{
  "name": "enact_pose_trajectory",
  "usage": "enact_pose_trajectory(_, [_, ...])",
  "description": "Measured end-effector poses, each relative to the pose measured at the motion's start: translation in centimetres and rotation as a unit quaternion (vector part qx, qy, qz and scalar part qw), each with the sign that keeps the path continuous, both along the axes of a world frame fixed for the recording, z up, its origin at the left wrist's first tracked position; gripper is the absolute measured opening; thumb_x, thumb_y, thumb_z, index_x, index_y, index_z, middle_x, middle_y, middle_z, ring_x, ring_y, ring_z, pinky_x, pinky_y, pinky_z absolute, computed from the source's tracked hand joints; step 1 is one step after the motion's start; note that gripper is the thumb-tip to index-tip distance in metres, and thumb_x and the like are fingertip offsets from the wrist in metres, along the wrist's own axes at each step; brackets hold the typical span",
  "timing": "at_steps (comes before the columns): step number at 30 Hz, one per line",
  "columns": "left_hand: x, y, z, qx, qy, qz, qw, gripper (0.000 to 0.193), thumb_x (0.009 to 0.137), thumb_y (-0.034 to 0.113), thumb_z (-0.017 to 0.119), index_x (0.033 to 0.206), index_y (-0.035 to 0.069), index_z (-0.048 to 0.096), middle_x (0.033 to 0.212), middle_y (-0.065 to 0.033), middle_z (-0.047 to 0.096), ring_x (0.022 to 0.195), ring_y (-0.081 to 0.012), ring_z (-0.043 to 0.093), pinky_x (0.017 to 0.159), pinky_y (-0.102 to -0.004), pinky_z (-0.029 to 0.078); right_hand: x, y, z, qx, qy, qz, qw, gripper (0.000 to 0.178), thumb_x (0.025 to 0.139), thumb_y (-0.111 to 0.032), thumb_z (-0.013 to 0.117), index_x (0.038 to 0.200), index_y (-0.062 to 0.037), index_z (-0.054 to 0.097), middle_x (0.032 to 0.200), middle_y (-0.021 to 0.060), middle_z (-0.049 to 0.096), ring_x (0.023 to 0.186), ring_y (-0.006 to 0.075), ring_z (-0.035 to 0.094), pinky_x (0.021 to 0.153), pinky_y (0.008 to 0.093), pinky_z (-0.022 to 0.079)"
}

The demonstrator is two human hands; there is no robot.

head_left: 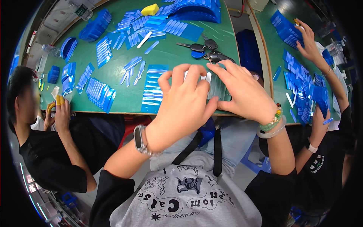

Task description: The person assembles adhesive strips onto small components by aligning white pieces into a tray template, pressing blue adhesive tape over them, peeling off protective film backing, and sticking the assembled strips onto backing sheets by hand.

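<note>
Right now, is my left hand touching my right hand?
Touching: in the head view, the left hand presses its thumb side against the right hand over the clear sheet.

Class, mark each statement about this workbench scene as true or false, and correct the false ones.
1. Both hands, left hand and right hand, rest on a clear strip pack at the table edge. True.
2. The table is red. False: it is green.
3. A bunch of keys lies beyond the hands. True.
4. The left wrist is bare. False: it wears a watch.
5. A yellow sponge lies at the far side. True.
</note>
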State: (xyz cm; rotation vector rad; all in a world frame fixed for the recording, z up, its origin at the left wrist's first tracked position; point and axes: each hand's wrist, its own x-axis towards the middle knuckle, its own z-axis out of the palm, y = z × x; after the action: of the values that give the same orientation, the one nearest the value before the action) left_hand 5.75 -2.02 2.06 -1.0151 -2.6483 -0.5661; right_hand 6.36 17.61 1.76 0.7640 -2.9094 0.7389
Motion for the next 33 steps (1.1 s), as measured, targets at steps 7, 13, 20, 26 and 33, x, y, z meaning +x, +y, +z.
enact_pose_trajectory(7, [-4.6,2.6,1.5,0.151,0.014,0.023,0.988,0.011,0.078,0.012,0.065,0.088,0.01,0.067,0.111,-0.0062,0.056,0.111,-0.0292,0.046,0.093,-0.0429,0.031,0.1,0.0,0.2,-0.011,0.034,0.012,0.999,0.072,0.067,-0.026,0.085,0.127,-0.0023,0.053,0.118,0.0114,0.054,0.11,0.0322,0.056,0.094,0.0426,0.046])
enact_pose_trajectory(13, [-4.5,5.6,3.1,0.105,0.064,-0.185,0.975,0.016,0.07,0.017,0.074,0.085,0.015,0.073,0.113,-0.0023,0.058,0.112,-0.0282,0.047,0.095,-0.0418,0.033,0.5,-1.0,-0.8,0.047,0.086,-0.008,0.995,0.053,0.081,-0.03,0.071,0.126,-0.0036,0.056,0.121,0.016,0.061,0.109,0.03,0.06,0.086,0.0422,0.05])
enact_pose_trajectory(20, [-2.4,3.9,2.1,0.169,0.251,-0.132,0.944,0.024,0.065,0.023,0.073,0.087,0.015,0.072,0.102,0.0019,0.064,0.1,-0.0243,0.052,0.089,-0.0403,0.034,0.2,-0.7,-1.9,0.059,0.157,-0.012,0.986,0.045,0.079,-0.033,0.073,0.112,-0.0047,0.062,0.106,0.0111,0.064,0.107,0.024,0.061,0.083,0.0388,0.051])
enact_pose_trajectory(26, [-3.8,4.7,2.4,0.068,0.244,-0.194,0.948,0.022,0.064,0.021,0.072,0.086,0.016,0.072,0.101,0.0061,0.064,0.099,-0.0167,0.056,0.09,-0.042,0.034,1.1,-1.1,-1.1,0.089,0.146,-0.056,0.984,0.047,0.08,-0.019,0.07,0.121,-0.0028,0.054,0.112,0.0138,0.061,0.1,0.0306,0.062,0.076,0.0429,0.054])
enact_pose_trajectory(33, [-1.6,-0.9,1.4,0.098,0.437,-0.096,0.889,0.02,0.065,0.017,0.074,0.084,0.024,0.072,0.1,0.014,0.06,0.096,-0.0125,0.051,0.098,-0.0412,0.028,0.3,-0.8,-0.1,0.061,0.206,0.028,0.976,0.044,0.084,-0.018,0.065,0.124,-0.002,0.061,0.119,0.0148,0.06,0.108,0.0319,0.059,0.095,0.0426,0.047])
